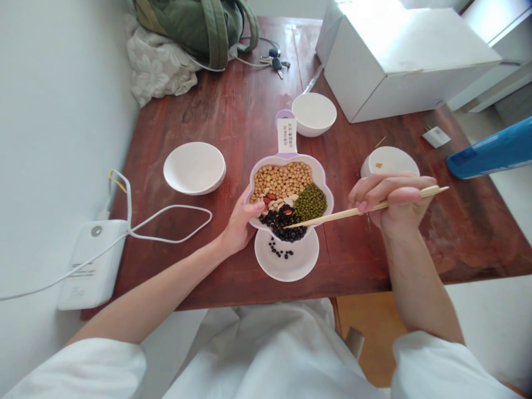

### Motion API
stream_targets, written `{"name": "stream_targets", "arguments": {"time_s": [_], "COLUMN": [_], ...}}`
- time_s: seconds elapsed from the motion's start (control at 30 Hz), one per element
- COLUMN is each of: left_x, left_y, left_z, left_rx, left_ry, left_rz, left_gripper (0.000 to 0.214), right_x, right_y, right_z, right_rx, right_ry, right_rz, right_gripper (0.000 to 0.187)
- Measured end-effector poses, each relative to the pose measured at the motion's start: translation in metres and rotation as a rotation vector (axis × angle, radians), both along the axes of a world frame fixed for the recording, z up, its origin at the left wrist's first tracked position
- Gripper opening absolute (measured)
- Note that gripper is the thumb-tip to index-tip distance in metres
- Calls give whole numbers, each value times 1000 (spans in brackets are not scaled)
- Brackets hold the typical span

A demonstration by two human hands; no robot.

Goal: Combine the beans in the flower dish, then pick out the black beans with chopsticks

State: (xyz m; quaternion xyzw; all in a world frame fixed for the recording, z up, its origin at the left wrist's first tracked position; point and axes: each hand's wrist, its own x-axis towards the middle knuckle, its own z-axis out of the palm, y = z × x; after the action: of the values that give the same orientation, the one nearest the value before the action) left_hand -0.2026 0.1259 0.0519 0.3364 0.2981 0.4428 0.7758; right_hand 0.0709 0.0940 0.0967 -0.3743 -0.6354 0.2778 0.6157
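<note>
Pale wooden chopsticks sit pinched in the closed grip of the right hand, tips on small, hard, likely slippery black beans at 7 o'clock in a light, lilac-rimmed divided dish. The left hand grips the dish's rim at 8 o'clock. A white saucer sits at 6 o'clock on the table.

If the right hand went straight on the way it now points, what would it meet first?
Probably the near rim of the lilac divided dish, just ahead of the right hand. The wooden chopsticks already reach over its black beans; the hand's height above the rim is unclear.
</note>
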Motion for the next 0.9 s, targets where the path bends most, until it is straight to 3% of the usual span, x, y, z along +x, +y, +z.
{"name": "stream_targets", "arguments": {"time_s": [0.9], "left_x": [0], "left_y": [-1], "left_z": [0], "left_rx": [-22], "left_ry": [-12], "left_rz": [27], "left_gripper": [69], "right_x": [-5], "right_y": [6], "right_z": [-1], "right_rx": [14], "right_ry": [131], "right_rz": [9], "right_gripper": [59]}}
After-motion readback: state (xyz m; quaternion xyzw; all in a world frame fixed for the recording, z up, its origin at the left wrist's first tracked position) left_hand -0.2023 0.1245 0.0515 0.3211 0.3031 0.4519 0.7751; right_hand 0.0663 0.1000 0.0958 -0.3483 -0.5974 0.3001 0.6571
